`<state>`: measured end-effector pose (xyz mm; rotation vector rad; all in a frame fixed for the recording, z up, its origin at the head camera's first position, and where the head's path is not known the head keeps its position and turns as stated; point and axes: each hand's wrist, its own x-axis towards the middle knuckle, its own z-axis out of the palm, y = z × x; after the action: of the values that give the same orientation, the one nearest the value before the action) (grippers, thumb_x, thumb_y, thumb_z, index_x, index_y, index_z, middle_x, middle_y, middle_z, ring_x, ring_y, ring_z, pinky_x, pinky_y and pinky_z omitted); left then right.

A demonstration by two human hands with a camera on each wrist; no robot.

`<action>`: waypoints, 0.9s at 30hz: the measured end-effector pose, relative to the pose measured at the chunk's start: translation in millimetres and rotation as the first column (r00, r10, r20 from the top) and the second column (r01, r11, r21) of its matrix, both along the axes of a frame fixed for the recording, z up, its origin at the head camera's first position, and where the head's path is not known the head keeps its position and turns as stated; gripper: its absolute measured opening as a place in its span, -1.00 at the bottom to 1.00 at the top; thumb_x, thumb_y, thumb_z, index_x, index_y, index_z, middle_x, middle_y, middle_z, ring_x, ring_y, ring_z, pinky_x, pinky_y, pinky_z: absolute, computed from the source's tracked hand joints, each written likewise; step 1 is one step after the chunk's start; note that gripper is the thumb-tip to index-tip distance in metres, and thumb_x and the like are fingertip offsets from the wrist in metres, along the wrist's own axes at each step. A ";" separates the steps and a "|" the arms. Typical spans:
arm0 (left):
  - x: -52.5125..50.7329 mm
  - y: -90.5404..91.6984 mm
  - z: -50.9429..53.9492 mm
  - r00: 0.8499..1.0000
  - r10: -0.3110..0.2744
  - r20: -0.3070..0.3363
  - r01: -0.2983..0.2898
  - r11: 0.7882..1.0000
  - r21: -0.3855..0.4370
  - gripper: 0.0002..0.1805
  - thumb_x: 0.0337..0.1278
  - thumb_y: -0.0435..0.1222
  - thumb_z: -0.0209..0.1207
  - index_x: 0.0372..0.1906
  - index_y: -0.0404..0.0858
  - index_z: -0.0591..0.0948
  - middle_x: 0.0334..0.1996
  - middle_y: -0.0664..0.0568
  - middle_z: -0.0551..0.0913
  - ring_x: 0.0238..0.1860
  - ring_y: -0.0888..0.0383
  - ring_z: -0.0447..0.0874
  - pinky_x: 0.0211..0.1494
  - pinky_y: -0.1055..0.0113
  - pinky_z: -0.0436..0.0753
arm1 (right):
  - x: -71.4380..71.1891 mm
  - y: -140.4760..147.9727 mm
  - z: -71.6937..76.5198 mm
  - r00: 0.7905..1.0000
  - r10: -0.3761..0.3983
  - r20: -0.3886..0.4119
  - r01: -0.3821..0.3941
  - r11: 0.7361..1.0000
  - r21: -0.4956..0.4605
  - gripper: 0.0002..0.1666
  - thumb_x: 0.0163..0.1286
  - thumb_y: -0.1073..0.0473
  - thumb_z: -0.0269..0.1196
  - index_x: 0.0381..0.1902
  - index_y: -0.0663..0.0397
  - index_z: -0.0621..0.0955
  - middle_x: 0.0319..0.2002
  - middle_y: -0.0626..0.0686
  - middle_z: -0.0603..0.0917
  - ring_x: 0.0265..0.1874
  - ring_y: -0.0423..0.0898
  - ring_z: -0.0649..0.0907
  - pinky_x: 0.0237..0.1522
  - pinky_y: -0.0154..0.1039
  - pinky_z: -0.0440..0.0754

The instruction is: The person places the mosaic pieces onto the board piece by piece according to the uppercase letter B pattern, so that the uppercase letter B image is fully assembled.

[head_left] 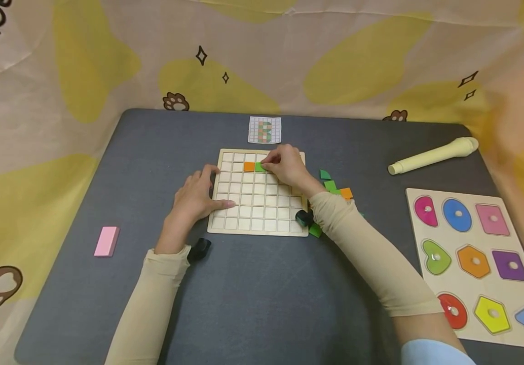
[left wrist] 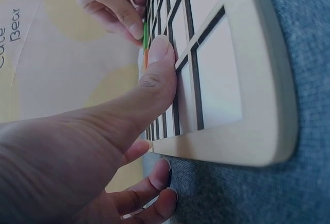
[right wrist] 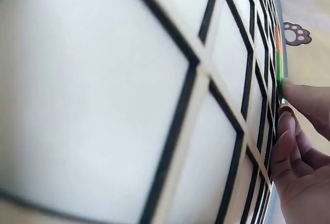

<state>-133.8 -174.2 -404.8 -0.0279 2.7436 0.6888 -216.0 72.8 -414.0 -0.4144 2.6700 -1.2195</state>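
Here's your right grip [head_left: 287,163], pinching the green square tile [head_left: 258,167] by its right edge, in the grid board's [head_left: 246,201] second row from the top, just right of the orange square tile [head_left: 249,167]! Your left grip [head_left: 194,196] lies relaxed, thumb on the grid, fingers at the left edge. Best to brace the board lightly, square those green corners to the cell, press flat, and release without nudging orange.

Both hands [left wrist: 111,118] [left wrist: 111,0] at gridded board [left wrist: 258,80]
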 end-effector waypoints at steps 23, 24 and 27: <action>1.1 -0.6 0.1 1.000 -0.011 -0.016 0.011 1.000 -0.002 0.03 0.12 0.10 0.54 0.56 -0.04 0.21 0.22 -0.19 0.50 0.22 -0.21 0.45 0.18 -0.23 0.49 | -4.7 113.5 19.6 0.979 0.105 0.172 -0.136 0.975 0.179 -0.68 0.53 0.34 0.30 0.19 0.20 0.71 0.12 0.29 0.68 0.05 0.19 0.62 0.14 0.08 0.58; 1.2 -0.5 0.1 1.000 -0.011 -0.017 0.011 1.000 -0.003 0.03 0.12 0.10 0.54 0.56 -0.04 0.21 0.22 -0.19 0.50 0.22 -0.21 0.45 0.18 -0.23 0.49 | -4.6 118.4 19.5 0.979 0.095 0.178 -0.127 0.975 0.182 -0.67 0.52 0.35 0.31 0.19 0.21 0.70 0.12 0.30 0.67 0.06 0.20 0.62 0.17 0.08 0.57; 1.5 -0.2 0.3 1.000 -0.010 -0.017 0.010 1.000 0.000 0.03 0.12 0.10 0.54 0.56 -0.04 0.21 0.22 -0.19 0.50 0.22 -0.21 0.45 0.18 -0.23 0.49 | -2.8 130.1 19.4 0.978 0.069 0.197 -0.103 0.980 0.172 -0.65 0.48 0.34 0.36 0.19 0.25 0.69 0.07 0.30 0.65 0.04 0.19 0.59 0.14 0.05 0.55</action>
<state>-132.3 -174.5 -404.5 -0.0083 2.7584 0.6892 -218.9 202.9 -394.6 -0.3622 2.5427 -0.9305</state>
